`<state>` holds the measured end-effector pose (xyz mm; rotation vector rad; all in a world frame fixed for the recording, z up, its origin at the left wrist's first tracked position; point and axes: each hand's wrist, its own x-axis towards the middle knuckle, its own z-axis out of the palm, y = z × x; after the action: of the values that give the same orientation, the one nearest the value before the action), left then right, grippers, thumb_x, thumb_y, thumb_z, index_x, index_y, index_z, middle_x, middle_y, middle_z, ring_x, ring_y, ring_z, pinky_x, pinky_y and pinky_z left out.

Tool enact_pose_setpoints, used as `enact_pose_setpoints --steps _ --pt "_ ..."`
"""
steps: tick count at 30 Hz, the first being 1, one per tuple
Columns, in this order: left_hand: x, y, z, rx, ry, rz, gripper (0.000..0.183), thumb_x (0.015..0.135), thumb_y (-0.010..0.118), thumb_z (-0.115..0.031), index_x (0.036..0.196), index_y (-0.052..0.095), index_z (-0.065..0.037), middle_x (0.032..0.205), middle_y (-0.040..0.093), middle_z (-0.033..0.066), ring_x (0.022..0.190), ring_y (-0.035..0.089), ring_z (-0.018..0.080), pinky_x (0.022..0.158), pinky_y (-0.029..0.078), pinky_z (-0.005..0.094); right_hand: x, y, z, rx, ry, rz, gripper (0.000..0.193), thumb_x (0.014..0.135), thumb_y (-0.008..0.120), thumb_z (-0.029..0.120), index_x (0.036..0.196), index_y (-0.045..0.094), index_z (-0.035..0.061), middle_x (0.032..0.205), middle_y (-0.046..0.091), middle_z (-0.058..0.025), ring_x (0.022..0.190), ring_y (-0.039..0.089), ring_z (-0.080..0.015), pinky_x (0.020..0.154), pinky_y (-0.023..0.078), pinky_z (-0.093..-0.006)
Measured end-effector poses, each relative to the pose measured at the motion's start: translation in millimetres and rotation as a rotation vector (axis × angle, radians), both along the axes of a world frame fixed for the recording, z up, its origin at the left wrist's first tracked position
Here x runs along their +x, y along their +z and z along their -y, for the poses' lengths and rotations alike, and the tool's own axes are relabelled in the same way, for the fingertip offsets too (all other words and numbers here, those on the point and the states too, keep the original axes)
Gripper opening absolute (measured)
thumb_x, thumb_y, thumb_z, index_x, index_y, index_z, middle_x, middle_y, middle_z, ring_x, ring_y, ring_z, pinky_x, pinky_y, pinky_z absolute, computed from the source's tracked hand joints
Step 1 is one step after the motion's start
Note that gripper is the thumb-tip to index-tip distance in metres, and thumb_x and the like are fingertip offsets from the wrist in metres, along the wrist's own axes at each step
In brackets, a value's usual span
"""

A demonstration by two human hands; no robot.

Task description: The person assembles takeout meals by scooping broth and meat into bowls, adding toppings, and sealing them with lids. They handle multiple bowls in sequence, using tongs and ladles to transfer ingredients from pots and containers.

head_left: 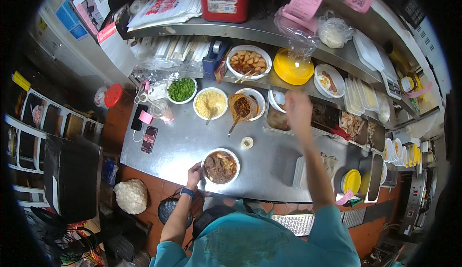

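My left hand (193, 176) grips the left side of a white bowl (205, 179) near the table's front edge. Brown meat in dark broth (220, 167) fills it. My right hand (299, 108) reaches to the back of the table, beside a small white bowl (275, 104) with something white in it and over the corner of a metal tray (278, 121). Its fingers are blurred and partly hidden, so whether they hold anything does not show. Between the hands stands a small round cream-coloured cup (247, 143).
Along the back stand bowls of chopped greens (182, 90), minced garlic (210, 104) and dark chili sauce (243, 107), some with spoons. A phone (149, 139) lies left. Above runs a steel shelf (192, 28). Stacked clear containers (301, 173) and yellow lids (352, 181) sit right.
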<state>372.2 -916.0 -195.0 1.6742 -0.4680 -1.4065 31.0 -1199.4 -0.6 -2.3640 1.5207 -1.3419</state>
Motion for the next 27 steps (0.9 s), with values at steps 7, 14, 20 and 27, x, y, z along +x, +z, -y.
enact_pose_setpoints --steps 7,14,20,27 --pt "12 10 0 -0.144 0.077 -0.239 0.035 0.095 0.044 -0.004 0.126 0.061 -0.001 0.105 0.067 0.0087 0.085 0.066 0.0164 0.074 0.058 0.0313 -2 37 118 0.163 -0.081 -0.743 0.015 0.082 0.059 0.007 0.096 0.062 0.0034 0.086 0.068 -0.0182 0.084 0.066 -0.0382 0.074 0.053 -0.0488" --pt "28 -2 -8 -0.058 0.073 -0.241 0.026 0.098 0.048 -0.008 0.119 0.063 -0.005 0.095 0.067 0.0049 0.084 0.067 0.0172 0.078 0.059 0.0338 -8 46 133 0.232 -0.055 -1.006 0.018 0.082 0.057 0.008 0.096 0.067 0.0021 0.090 0.070 -0.0234 0.092 0.068 -0.0416 0.084 0.055 -0.0477" --pt "28 -2 -16 -0.036 0.044 -0.231 0.025 0.098 0.047 -0.007 0.118 0.063 -0.004 0.094 0.067 0.0043 0.083 0.067 0.0151 0.078 0.059 0.0312 -22 65 155 0.305 0.150 -1.040 0.008 0.078 0.059 0.007 0.083 0.065 0.0029 0.088 0.067 -0.0219 0.086 0.065 -0.0407 0.075 0.053 -0.0487" --pt "43 -26 -24 -0.070 -0.071 -0.214 0.026 0.098 0.051 -0.014 0.119 0.063 -0.004 0.098 0.067 0.0078 0.090 0.069 0.0206 0.083 0.060 0.0372 -27 73 129 0.231 0.198 -0.804 0.020 0.083 0.061 0.013 0.101 0.064 0.0044 0.095 0.067 -0.0225 0.094 0.065 -0.0389 0.083 0.053 -0.0481"
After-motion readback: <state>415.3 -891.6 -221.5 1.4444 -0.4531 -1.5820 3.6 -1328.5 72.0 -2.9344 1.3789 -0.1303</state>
